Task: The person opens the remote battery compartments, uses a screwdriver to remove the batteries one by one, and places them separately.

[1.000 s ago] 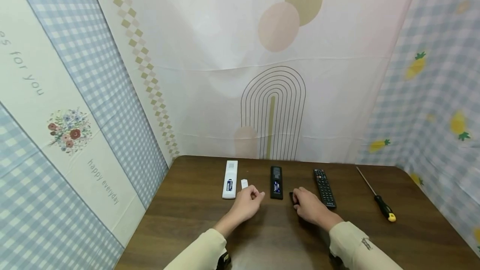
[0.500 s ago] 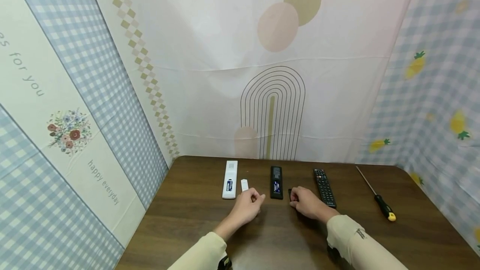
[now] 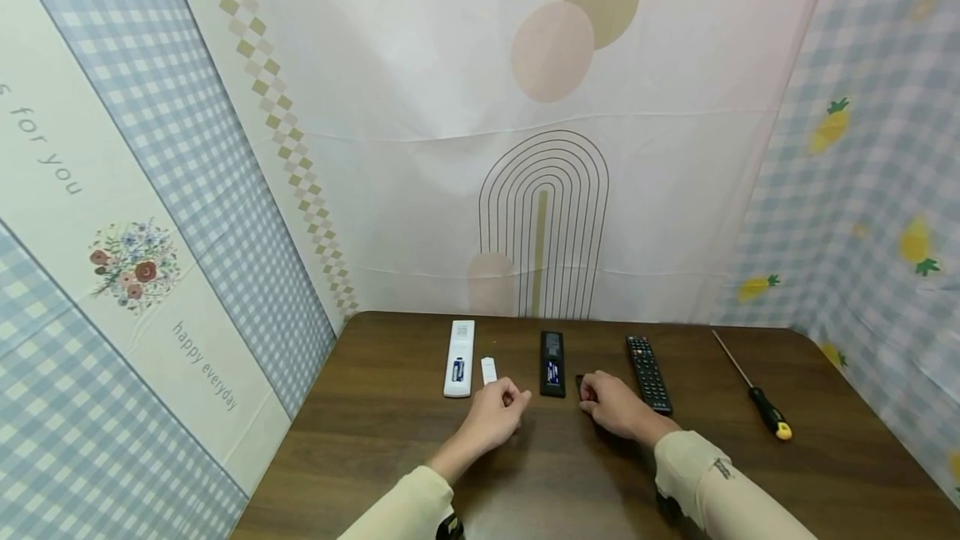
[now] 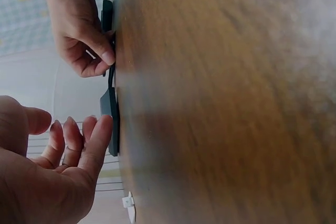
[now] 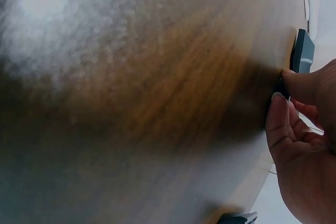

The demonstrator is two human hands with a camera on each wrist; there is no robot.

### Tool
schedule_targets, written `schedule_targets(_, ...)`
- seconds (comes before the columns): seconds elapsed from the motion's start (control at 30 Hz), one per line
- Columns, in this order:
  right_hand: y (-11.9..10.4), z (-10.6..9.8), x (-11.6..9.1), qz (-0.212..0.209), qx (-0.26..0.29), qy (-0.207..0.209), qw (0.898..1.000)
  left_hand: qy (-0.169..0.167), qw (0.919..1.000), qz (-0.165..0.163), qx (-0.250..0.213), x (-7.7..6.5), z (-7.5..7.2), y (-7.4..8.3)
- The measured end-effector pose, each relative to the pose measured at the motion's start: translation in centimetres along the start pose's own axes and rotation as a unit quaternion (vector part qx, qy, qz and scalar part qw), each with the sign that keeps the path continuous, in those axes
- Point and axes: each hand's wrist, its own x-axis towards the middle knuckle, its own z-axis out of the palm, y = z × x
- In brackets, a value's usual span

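A black remote [image 3: 552,363] lies back up between the two hands, blue batteries showing in its uncovered bay. My right hand [image 3: 611,402] pinches a small black battery cover [image 3: 579,382] at the table, just right of that remote; fingers hide most of it. In the right wrist view, thumb and fingertips meet on the dark cover [image 5: 284,86]. Loosely curled and holding nothing, my left hand [image 3: 495,408] is just in front of a white battery cover [image 3: 489,368]. Left of it, a white remote [image 3: 459,363] lies back up with a battery visible in its bay.
A second black remote [image 3: 648,375], buttons up, lies beyond the right wrist. Farther right is a screwdriver [image 3: 768,415] with a black and yellow handle. The brown wooden table [image 3: 360,432] ends at a printed cloth wall [image 3: 420,207] behind.
My right hand has shifted slightly left and back with the black battery cover, early in the span. The left hand stays in place, as do the remotes and screwdriver.
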Motion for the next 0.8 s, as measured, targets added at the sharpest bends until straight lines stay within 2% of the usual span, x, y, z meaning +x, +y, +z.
schedule_targets(0.3, 0.0, -0.3, 0.0, -0.013, 0.003, 0.021, 1.0, -0.002, 0.9999, 0.001, -0.011, -0.1, -0.1, -0.1)
schedule_targets(0.5, 0.2, -0.6, -0.4, -0.002, 0.015, 0.035, 0.999, -0.008, 0.9997, -0.01, -0.019, -0.1, 0.1, -0.3)
schedule_targets(0.6, 0.2, -1.1, -1.1, 0.002, 0.016, 0.059, 0.998, -0.008, 0.9997, -0.008, -0.023, -0.1, 0.2, -0.4)
schedule_targets(0.8, 0.4, -2.6, -3.4, -0.028, -0.001, 0.1, 0.995, -0.013, 0.9992, -0.009, -0.037, -0.4, 0.3, -0.7)
